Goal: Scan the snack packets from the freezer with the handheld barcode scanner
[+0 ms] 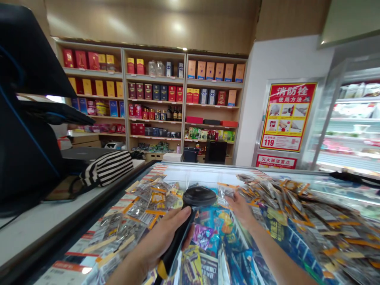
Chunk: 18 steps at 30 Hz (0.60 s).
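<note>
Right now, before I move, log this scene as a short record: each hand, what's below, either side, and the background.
Left hand: around the handle of a black handheld scanner
Right hand: fingers at a clear packet; grip unclear
Below: colourful wrapped packs
Either side: left pile and right pile of orange-edged packets
Far left: striped pouch on a white counter
Background: shelves of boxes and bottles; red poster

Shop interior. Wood shelves [185,89] at back, three bays, rows of boxes [210,71] plus some bottles [170,114]. Glossy wood panel [148,29] above, light glare [178,27] on it. White wall [252,99] right, framed red poster [287,117]. Far right: bright stocked fridge [356,120].
</note>
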Available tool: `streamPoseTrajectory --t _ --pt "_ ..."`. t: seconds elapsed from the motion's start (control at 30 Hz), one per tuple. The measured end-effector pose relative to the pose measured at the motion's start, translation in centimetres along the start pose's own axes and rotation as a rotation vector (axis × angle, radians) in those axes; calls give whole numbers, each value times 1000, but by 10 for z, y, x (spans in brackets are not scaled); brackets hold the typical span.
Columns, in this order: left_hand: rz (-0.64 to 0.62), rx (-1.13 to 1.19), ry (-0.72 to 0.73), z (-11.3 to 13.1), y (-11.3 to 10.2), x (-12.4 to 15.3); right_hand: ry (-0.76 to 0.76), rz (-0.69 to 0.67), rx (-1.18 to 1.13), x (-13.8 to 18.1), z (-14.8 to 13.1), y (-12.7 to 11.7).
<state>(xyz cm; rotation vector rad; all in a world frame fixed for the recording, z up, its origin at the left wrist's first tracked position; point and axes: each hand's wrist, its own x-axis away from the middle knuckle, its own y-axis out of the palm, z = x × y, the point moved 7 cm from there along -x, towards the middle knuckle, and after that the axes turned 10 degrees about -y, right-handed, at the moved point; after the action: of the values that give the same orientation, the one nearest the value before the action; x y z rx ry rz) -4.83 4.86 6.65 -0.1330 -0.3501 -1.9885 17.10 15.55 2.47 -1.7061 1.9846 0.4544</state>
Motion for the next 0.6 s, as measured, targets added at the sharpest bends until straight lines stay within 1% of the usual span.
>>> streamPoseTrajectory --t 0.17,0.23,0.33,0.47,0.53,0.6 --pt "-7 67 -27 0 2 5 0 1 0 0 10 2" --pt "-6 109 -60 -2 3 7 2 1 3 0 11 2" --pt "29 132 -69 -2 0 8 -8 25 61 0 8 -2" --pt "130 118 29 14 -14 11 12 72 205 -1 6 -6" --pt "188 144 52 21 -25 12 41 63 337 -3 6 2" --pt "223 166 65 26 -36 14 51 53 492 -8 4 19"
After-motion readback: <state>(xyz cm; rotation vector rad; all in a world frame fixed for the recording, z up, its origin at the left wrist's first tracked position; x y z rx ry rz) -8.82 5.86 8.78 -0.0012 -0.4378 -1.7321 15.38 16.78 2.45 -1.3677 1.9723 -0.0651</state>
